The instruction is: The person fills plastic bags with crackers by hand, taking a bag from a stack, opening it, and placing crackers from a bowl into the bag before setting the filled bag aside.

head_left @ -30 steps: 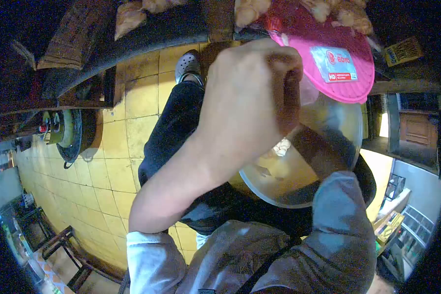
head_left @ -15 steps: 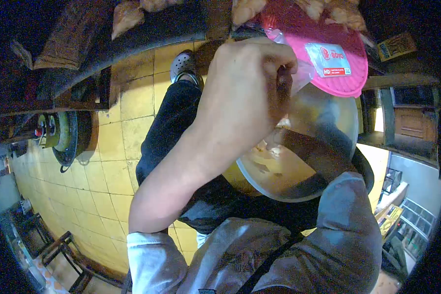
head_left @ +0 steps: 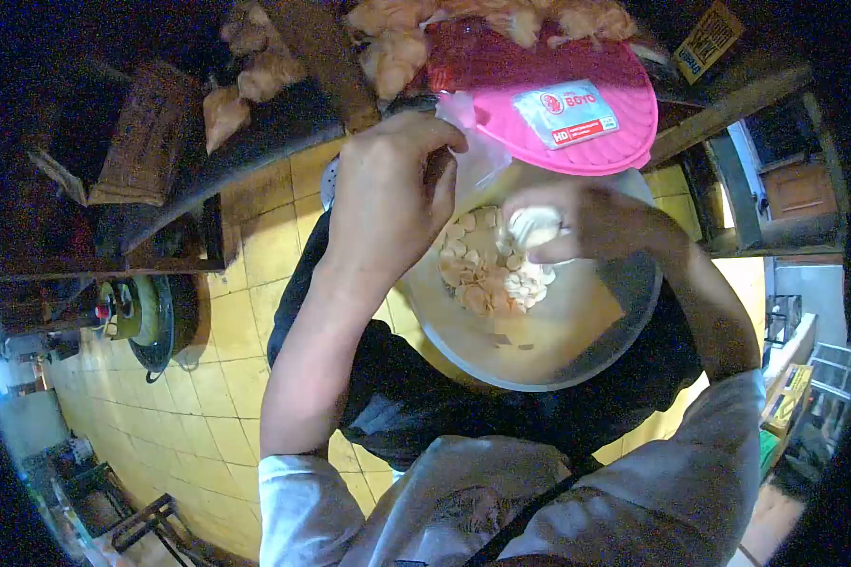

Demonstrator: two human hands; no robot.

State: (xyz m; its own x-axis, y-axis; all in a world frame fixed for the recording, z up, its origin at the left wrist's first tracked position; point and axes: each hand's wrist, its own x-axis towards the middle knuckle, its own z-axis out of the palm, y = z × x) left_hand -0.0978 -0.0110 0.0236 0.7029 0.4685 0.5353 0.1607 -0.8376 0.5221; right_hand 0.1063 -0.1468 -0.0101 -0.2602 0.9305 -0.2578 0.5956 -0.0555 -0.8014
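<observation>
My left hand (head_left: 392,184) is closed on the edge of a clear plastic bag (head_left: 482,156), left of a pink ridged tray. A large translucent basin (head_left: 558,383) rests on my lap, with thin pale round chips (head_left: 482,274) on its bottom. Inside the basin's upper part, my right hand (head_left: 581,227) is closed around several whitish chips (head_left: 536,227), a little blurred. The bag's mouth is partly hidden by my left fingers.
On the pink tray (head_left: 624,113) lies a labelled pack (head_left: 567,113) of plastic bags. Filled bags (head_left: 392,57) sit along the table's far side. A small yellow box (head_left: 709,42) is at the upper right. A black wok (head_left: 156,326) stands on the tiled floor at left.
My right hand, earlier hidden behind my left arm, now shows above the chips with some in its fingers. My left hand has shifted left and lower with the bag.
</observation>
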